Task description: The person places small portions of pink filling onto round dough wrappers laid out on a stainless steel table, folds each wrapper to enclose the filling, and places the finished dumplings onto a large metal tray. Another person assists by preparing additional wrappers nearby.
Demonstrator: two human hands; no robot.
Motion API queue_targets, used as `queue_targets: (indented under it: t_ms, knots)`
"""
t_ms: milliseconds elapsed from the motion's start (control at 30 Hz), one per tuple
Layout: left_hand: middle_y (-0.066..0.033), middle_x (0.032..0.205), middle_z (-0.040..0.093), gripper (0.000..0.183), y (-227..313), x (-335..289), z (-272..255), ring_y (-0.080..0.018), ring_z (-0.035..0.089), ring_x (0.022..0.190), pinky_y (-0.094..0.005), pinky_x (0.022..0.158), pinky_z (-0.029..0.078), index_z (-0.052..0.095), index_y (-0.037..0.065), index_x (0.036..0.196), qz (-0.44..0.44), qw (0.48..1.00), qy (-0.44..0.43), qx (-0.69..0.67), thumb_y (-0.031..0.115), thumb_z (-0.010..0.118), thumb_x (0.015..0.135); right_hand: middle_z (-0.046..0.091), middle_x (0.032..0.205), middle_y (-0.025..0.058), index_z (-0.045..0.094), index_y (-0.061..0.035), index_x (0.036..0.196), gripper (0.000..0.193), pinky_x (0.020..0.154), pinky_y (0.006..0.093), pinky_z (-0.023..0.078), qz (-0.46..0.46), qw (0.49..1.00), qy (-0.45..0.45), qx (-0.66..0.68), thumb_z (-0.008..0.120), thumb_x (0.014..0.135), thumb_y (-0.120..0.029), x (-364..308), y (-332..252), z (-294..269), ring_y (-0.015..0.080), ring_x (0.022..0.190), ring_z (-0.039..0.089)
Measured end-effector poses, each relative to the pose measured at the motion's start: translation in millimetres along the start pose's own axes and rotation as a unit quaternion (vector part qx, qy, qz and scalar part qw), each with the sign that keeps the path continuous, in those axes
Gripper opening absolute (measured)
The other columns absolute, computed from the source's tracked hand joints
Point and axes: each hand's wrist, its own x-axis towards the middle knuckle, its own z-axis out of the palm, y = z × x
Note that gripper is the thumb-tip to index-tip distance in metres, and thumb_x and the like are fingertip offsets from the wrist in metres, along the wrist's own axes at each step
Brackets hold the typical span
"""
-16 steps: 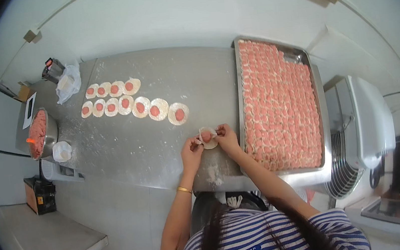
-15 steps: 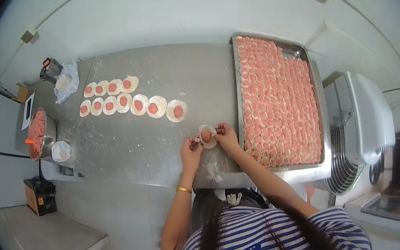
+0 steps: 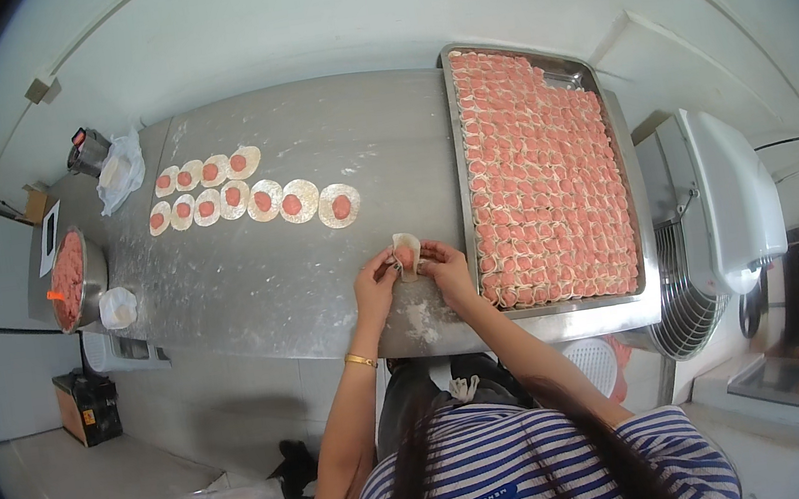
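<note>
The person's left hand (image 3: 378, 278) and right hand (image 3: 445, 269) have fingers pinched on opposite sides of a meat-topped dough round (image 3: 406, 255), just left of the metal tray (image 3: 460, 161); whether the round touches the steel table (image 3: 384, 130) is hard to tell. Further left of the tray lie two rows of topped rounds (image 3: 234, 200); well beyond them, a bowl (image 3: 96, 274) holds pink meat.
</note>
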Motion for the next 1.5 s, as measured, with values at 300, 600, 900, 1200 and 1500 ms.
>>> queue_targets:
  t_ms: [300, 600, 900, 1200, 1500]
  knots:
    - [-0.0042, 0.092, 0.063, 0.012, 3, -6, 0, -0.0098, 0.059, 0.08, -0.0217, 0.069, 0.049, 0.061, 0.001, 0.096, -0.032, 0.986, 0.047, -0.155, 0.004, 0.065, 0.085, 0.065, 0.091, 0.0074, 0.063, 0.0035, 0.102, 0.021, 0.074, 0.0238, 0.049, -0.006, 1.0, -0.001, -0.016, 0.063, 0.083, -0.003, -3, 0, -2, 0.0122, 0.081, 0.061]
    - [-0.0045, 0.098, 0.059, 0.009, 16, -21, -13, -0.0092, 0.058, 0.081, -0.0234, 0.07, 0.049, 0.055, 0.003, 0.088, -0.022, 0.996, 0.026, -0.086, 0.0, 0.063, 0.085, 0.064, 0.095, 0.0067, 0.06, 0.0038, 0.107, 0.028, 0.078, 0.0256, 0.048, -0.02, 0.995, -0.086, -0.053, 0.064, 0.081, -0.002, -16, -21, 5, 0.0123, 0.087, 0.06]
    - [-0.0069, 0.093, 0.062, 0.017, 21, -39, -21, -0.016, 0.061, 0.093, -0.0272, 0.081, 0.051, 0.06, 0.0, 0.097, -0.042, 0.989, 0.009, -0.143, -0.003, 0.064, 0.081, 0.067, 0.088, 0.0068, 0.066, 0.003, 0.1, 0.026, 0.071, 0.025, 0.05, -0.096, 0.946, -0.083, -0.297, 0.064, 0.074, 0.003, -6, -22, -3, 0.0118, 0.081, 0.062]
    - [-0.0119, 0.094, 0.068, 0.017, 7, -37, -13, -0.0211, 0.067, 0.082, -0.0309, 0.072, 0.053, 0.061, 0.0, 0.083, 0.119, 0.982, 0.005, 0.146, -0.003, 0.071, 0.071, 0.065, 0.084, 0.0136, 0.067, 0.0016, 0.094, 0.026, 0.074, 0.0332, 0.052, -0.151, 0.904, -0.115, -0.382, 0.063, 0.068, 0.001, -14, -22, -7, 0.0279, 0.082, 0.065]
    - [-0.0079, 0.081, 0.069, 0.024, 21, -34, 5, -0.0135, 0.066, 0.074, -0.0275, 0.069, 0.053, 0.063, 0.0, 0.095, 0.06, 0.977, -0.035, 0.202, 0.007, 0.075, 0.075, 0.061, 0.086, 0.0167, 0.065, -0.0002, 0.09, 0.02, 0.073, 0.0411, 0.049, -0.237, 0.829, -0.117, -0.493, 0.063, 0.071, -0.002, -10, -30, -9, 0.035, 0.082, 0.061]
